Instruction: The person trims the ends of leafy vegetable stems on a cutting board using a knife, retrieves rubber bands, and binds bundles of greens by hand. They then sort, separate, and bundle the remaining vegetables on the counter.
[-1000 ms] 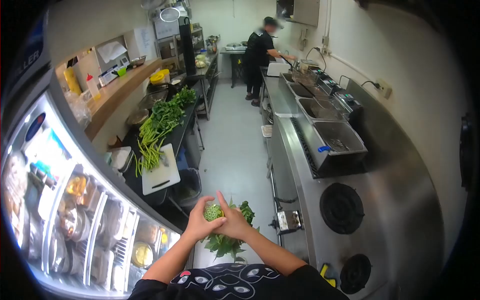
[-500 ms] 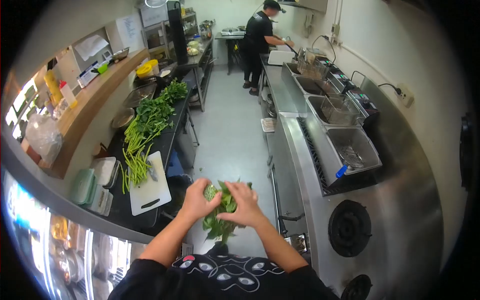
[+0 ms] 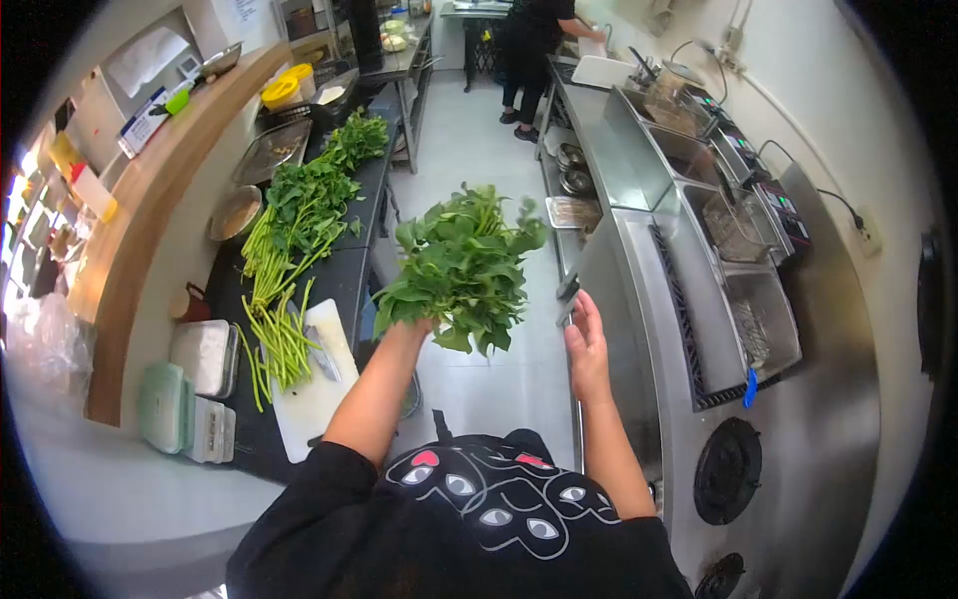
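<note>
A large bunch of leafy greens (image 3: 464, 262) is held up over the aisle, its leaves spread wide. My left hand (image 3: 411, 327) grips it from below; the leaves hide most of the fingers. To the right, my right hand (image 3: 589, 349) is off the bunch, with fingers stretched out and nothing in it. It is beside a dark-ended metal handle (image 3: 569, 296) at the right counter's front; I cannot tell whether they touch. On the left counter, more long-stemmed greens (image 3: 299, 215) lie in a pile, their stems reaching over a white cutting board (image 3: 294, 419). A knife (image 3: 322, 351) rests on that board.
Lidded plastic containers (image 3: 205, 359) stand left of the board. A metal bowl (image 3: 237, 214) and a tray (image 3: 277, 150) sit behind the greens. Along the right are fryer basins (image 3: 733, 225) and a black burner (image 3: 727, 469). Another person (image 3: 534, 50) stands at the far end.
My right hand has let go of the bunch and moved right. My left hand has raised the greens forward, so their leaves now face up. The view has tilted down.
</note>
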The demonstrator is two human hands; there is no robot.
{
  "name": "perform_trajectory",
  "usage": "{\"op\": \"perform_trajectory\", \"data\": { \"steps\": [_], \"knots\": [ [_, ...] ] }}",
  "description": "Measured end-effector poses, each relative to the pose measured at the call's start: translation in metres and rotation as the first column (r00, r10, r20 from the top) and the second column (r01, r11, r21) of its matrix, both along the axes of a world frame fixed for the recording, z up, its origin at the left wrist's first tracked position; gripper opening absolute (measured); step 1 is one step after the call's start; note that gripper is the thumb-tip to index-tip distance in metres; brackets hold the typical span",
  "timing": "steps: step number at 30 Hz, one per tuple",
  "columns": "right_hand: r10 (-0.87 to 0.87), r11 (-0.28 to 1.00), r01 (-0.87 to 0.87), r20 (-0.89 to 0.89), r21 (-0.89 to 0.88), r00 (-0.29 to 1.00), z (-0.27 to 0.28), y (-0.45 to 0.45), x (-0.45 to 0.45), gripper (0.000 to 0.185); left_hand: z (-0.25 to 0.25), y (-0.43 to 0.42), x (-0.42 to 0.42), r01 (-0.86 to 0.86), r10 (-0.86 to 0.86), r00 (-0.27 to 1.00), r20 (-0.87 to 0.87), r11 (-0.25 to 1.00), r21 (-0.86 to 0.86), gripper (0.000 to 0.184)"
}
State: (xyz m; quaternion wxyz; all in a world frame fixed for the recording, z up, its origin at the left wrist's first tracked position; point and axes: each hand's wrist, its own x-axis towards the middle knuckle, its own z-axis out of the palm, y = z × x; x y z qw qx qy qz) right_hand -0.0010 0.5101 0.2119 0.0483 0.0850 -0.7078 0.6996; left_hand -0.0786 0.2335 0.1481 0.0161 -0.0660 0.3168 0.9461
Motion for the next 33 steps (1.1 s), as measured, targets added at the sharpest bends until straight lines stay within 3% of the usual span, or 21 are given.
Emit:
{"op": "perform_trajectory", "data": {
  "steps": [7,11,12,15,19,20,22,23,26,30,33],
  "knots": [
    [0.295,0.940,-0.202,0.355,-0.275,0.887,0.004,-0.037,-0.079,0.081,0.009,-0.009,-0.042,0.064,-0.051,0.996,-0.069,0.979,0.194,0.033],
    [0.384,0.885,-0.217,0.382,-0.412,0.841,0.002,-0.053,-0.145,0.080,0.009,-0.002,-0.079,0.043,0.016,0.970,-0.243,0.971,0.234,0.036],
    [0.336,0.912,-0.213,0.339,-0.350,0.879,0.000,-0.054,-0.166,0.080,0.013,-0.002,-0.097,0.133,-0.043,0.955,-0.293,0.947,0.292,0.039],
    [0.252,0.960,-0.225,0.161,-0.166,0.954,0.012,-0.054,-0.230,0.079,0.010,0.000,-0.143,-0.036,0.060,0.992,-0.111,0.978,0.208,0.040],
    [0.335,0.942,-0.333,-0.201,0.042,0.921,0.012,-0.076,-0.305,0.072,-0.016,0.005,-0.192,-0.151,0.159,0.986,-0.045,0.977,0.147,0.038],
    [0.414,0.903,-0.379,-0.177,0.202,0.893,-0.002,-0.080,-0.324,0.071,-0.027,0.005,-0.202,-0.266,0.263,0.964,-0.043,0.958,-0.103,0.033],
    [0.458,0.889,-0.457,-0.024,0.023,0.889,-0.014,-0.093,-0.344,0.069,-0.025,0.008,-0.220,-0.376,0.465,0.885,-0.016,0.695,-0.613,0.028],
    [0.494,0.868,-0.490,0.039,-0.087,0.869,-0.024,-0.098,-0.358,0.069,-0.023,0.006,-0.224,-0.375,0.539,0.840,0.060,0.658,-0.652,0.026],
    [0.541,0.841,-0.527,0.170,-0.125,0.823,-0.037,-0.111,-0.388,0.070,-0.047,-0.024,-0.246,-0.450,0.648,0.758,0.082,0.609,-0.653,0.023],
    [0.667,0.744,-0.641,0.275,-0.191,0.692,-0.028,-0.140,-0.430,0.075,-0.030,-0.067,-0.277,-0.531,0.708,0.704,-0.056,0.472,-0.704,0.020],
    [0.777,0.626,-0.757,0.230,-0.187,0.586,-0.042,-0.171,-0.473,0.074,-0.018,-0.096,-0.313,-0.550,0.725,0.685,-0.071,0.450,-0.704,0.018]
  ]
}}
